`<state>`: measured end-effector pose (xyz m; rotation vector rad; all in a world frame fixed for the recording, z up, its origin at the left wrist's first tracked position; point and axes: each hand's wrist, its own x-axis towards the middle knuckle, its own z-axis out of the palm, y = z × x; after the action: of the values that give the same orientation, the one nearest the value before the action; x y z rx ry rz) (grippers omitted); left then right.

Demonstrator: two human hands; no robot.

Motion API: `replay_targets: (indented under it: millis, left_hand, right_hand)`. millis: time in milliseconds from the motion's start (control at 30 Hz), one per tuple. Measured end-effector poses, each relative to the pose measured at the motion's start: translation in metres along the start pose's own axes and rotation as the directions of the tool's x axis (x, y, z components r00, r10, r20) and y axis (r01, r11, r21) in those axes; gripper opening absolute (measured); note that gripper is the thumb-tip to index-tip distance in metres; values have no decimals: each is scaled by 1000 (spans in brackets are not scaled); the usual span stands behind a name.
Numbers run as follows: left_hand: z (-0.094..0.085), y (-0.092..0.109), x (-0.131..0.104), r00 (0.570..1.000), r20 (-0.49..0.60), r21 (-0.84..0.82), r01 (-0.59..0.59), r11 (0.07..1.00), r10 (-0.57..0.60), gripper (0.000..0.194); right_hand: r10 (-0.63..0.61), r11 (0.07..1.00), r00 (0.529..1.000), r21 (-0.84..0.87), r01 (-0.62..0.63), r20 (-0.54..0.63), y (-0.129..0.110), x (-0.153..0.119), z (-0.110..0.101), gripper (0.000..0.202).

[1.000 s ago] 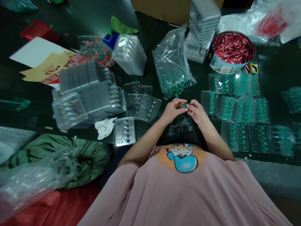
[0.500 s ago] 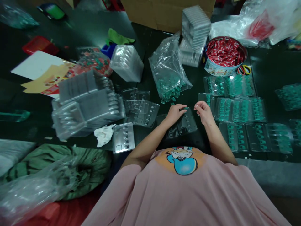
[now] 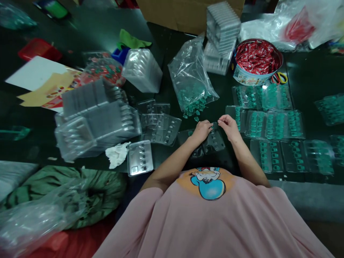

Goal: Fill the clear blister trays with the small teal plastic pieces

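Note:
A clear plastic tray lies on the dark table in front of me, a row of small moulded slots down it. My left hand is at its upper left edge, fingers closed together over something I cannot make out. At the tray's top right corner my right hand is pinched, and what it may hold is too small to name. Small green pieces spill from the mouth of a clear bag just beyond my hands. To the right, trays filled with green pieces lie in rows.
Stacked clear trays stand at the left, with a loose tray and white crumpled tissue near the edge. A round tin of red packets and scissors are at the back right.
My right hand has moved left to the tray's corner, closer to my left hand. My left hand has shifted slightly, its fingers drawn closer together. The view has turned a little.

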<state>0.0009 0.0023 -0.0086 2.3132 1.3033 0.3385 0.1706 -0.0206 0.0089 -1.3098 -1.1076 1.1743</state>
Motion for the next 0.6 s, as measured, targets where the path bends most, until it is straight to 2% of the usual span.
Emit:
replay_targets:
  millis: [133, 267, 433, 500, 600]
  left_hand:
    - [1, 2, -4, 1000, -24, -46, 10, 999, -11, 30]
    - [3, 3, -13, 997, -68, -83, 29, 996, -35, 28]
    - [-10, -6, -30, 984, -167, -147, 30, 989, -55, 13]
    - [-22, -18, -35, 955, -257, -205, 95, 974, -147, 13]
    - [-37, -39, -38, 876, -364, -309, 206, 929, -315, 12]
  right_hand:
    - [-76, 975, 993, -201, 93, 91, 2, 22, 15, 9]
    - [-69, 911, 975, -386, 148, 211, 0, 44, 40, 11]
    - [-3, 712, 941, -660, 240, 339, 0, 60, 75, 10]
    - [16, 623, 932, -733, 274, 362, 2, 63, 85, 13]
    - [20, 544, 919, -775, 321, 394, 3, 61, 93, 17]
